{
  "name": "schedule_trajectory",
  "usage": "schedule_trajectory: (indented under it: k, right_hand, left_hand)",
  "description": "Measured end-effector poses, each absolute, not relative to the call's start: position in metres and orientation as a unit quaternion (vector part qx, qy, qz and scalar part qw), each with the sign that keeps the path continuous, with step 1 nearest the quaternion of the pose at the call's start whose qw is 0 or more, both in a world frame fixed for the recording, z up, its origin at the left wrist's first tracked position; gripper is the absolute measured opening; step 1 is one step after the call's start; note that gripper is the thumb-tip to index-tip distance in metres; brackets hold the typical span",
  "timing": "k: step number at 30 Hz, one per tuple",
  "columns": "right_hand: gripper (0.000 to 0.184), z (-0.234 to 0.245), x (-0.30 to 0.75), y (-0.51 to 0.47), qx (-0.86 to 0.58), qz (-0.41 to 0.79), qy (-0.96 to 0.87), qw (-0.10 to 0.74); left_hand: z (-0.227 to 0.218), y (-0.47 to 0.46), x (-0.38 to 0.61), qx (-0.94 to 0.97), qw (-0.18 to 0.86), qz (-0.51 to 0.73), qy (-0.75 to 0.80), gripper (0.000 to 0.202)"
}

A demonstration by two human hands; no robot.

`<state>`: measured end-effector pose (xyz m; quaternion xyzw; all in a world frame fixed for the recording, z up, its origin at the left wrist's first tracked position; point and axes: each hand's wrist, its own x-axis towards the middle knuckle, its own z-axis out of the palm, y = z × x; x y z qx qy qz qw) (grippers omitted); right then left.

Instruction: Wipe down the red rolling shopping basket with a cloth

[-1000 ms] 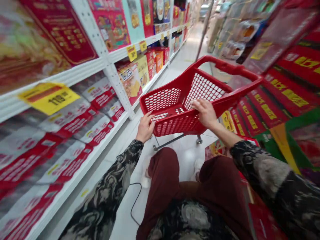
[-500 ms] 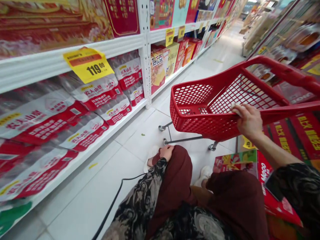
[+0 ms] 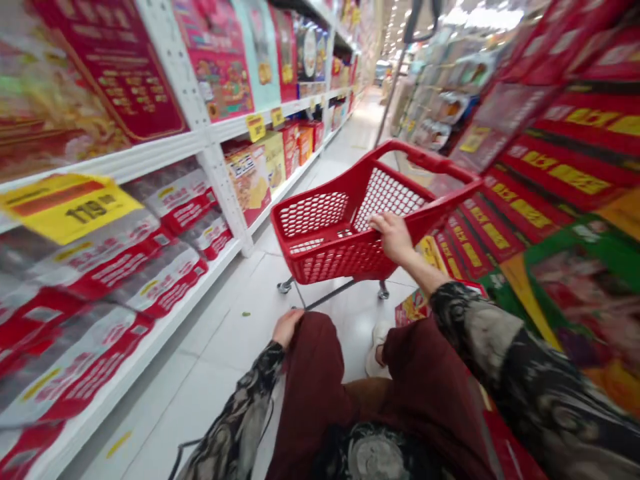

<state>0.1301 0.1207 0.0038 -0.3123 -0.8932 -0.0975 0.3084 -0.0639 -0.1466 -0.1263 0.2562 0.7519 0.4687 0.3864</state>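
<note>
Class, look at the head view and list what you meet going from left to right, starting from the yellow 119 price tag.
Yellow 119 price tag → snack box → left hand at the left knee → right hand on the red shopping cart → green box.

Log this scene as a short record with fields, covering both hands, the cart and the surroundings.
Right hand: fingers over the near side of the red cart
Left hand: against the left knee, apart from the cart
Cart position: upright, ahead of the knees
Left side: white shelving with wrapped red-and-white packs
Price tag: yellow tag, reads 119
Right side: stacked red boxes
Floor: pale tiles
</note>
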Motion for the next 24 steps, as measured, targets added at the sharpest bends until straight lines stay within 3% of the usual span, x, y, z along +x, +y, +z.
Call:
schedule_trajectory:
  k: [2,4,6,8,12,16,19,21,24]
  right_hand:
    - [0.027,0.003,0.128,0.122,-0.321,-0.096,-0.887,0.319]
    - [0.028,0.001,0.127,0.126,-0.316,-0.094,-0.889,0.319]
    - [0.029,-0.001,0.127,0.129,-0.318,-0.09,-0.889,0.318]
    - [0.03,-0.002,0.13,0.13,-0.323,-0.088,-0.887,0.318]
    - [0.027,0.005,0.144,0.135,-0.367,-0.085,-0.864,0.334]
    - [0.029,0.007,0.151,0.137,-0.427,-0.065,-0.827,0.359]
    - [0.029,-0.001,0.134,0.121,-0.391,-0.049,-0.849,0.351]
    - [0.028,-0.008,0.117,0.106,-0.347,-0.044,-0.875,0.336]
    - [0.025,-0.012,0.1,0.09,-0.286,-0.046,-0.905,0.311]
  left_hand:
    - [-0.096,-0.122,-0.068,0.342,0.331,0.484,0.735,0.037]
    - [-0.062,-0.095,-0.069,0.431,0.158,0.513,0.725,0.037]
    - [-0.031,-0.07,-0.067,0.523,0.005,0.466,0.713,0.036]
    - [-0.01,-0.048,-0.061,0.575,-0.075,0.366,0.728,0.044]
    - [-0.003,-0.021,-0.054,0.56,-0.022,0.155,0.814,0.047]
    - [-0.007,-0.013,-0.047,0.561,-0.003,0.106,0.821,0.044]
    - [0.009,-0.022,-0.012,0.576,0.002,0.183,0.797,0.05]
    - [0.03,-0.043,0.028,0.624,-0.013,0.306,0.719,0.05]
    - [0.059,-0.102,0.083,0.706,0.081,0.42,0.565,0.051]
